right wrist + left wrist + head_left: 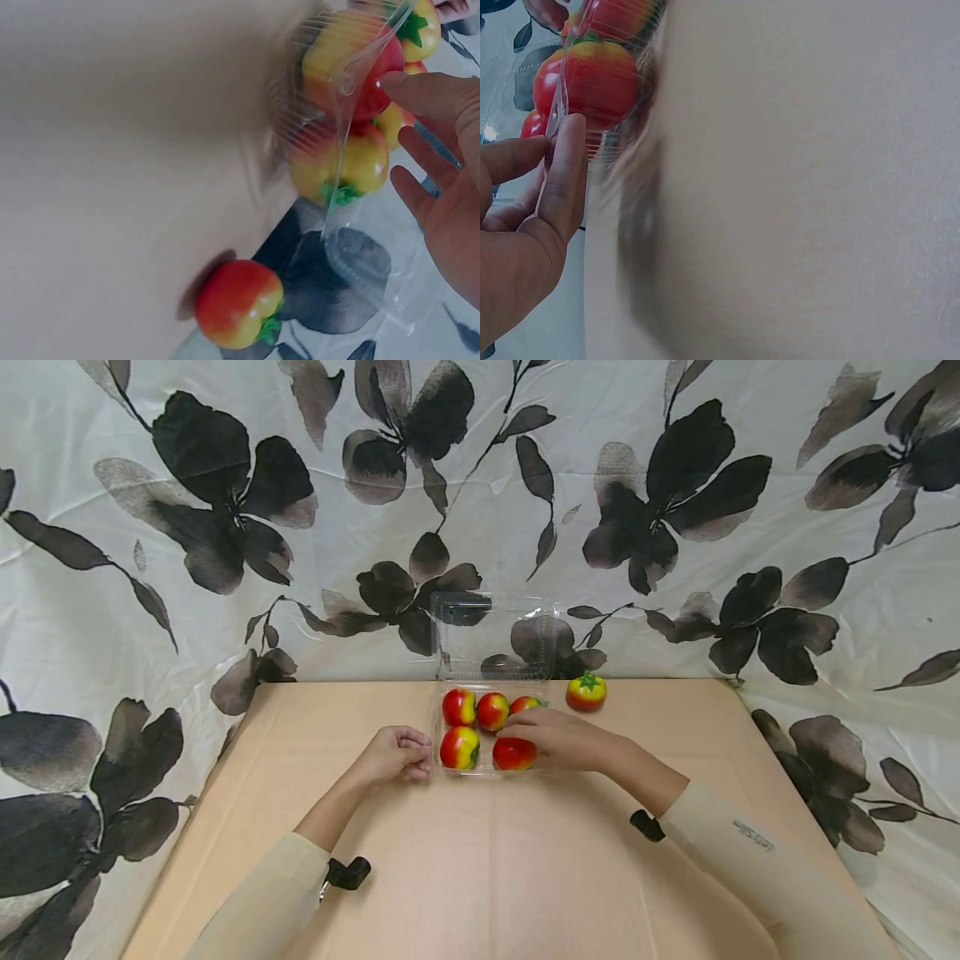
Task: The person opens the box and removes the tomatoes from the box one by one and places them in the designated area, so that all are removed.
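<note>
A hinged clear plastic container (486, 767) stands at the table's far edge with its lid (495, 635) raised. Several red-and-yellow tomatoes with green tops lie inside. At its near right corner, my right hand (558, 739) holds a tomato (514, 754) inside the container, fingers over its far side. In the right wrist view, the thumb (401, 86) touches the tomato's red skin, while the lower fingers hang loose. My left hand (393, 753) pinches the container's left rim between thumb and finger, as the left wrist view shows. One more tomato (586, 692) sits outside, right of the container.
The light brown tabletop (487, 877) stretches toward me from the container. Behind it hangs a white cloth (495, 543) with dark flower prints, which the raised lid overlaps in the head view.
</note>
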Motion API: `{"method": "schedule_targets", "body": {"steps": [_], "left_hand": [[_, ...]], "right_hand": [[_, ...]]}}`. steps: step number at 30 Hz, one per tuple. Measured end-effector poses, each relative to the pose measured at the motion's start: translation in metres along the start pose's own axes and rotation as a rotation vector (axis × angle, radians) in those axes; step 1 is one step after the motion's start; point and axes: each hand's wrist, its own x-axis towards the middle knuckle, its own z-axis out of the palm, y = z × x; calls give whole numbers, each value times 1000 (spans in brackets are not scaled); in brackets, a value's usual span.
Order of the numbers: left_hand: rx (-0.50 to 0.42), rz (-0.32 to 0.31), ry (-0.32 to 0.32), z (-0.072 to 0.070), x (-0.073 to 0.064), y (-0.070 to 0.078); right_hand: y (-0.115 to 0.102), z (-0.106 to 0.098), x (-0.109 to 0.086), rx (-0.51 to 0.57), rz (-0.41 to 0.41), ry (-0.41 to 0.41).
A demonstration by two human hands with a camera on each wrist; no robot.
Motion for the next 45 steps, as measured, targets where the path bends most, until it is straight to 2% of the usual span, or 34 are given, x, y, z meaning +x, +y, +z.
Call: {"method": "schedule_targets", "body": {"steps": [4, 10, 16, 29, 45], "left_hand": [[-4, -4, 1, 0, 0, 0], [-8, 2, -6, -1, 1, 0], [-11, -12, -1, 1, 0, 1], [3, -14, 5, 1, 0, 2], [4, -7, 2, 1, 2, 0]], "right_hand": [[-5, 0, 8, -57, -26, -48], [-8, 1, 16, -198, -65, -117], [-10, 3, 20, -312, -91, -157], [-8, 12, 25, -362, -106, -187], [-7, 20, 30, -493, -144, -189]]}}
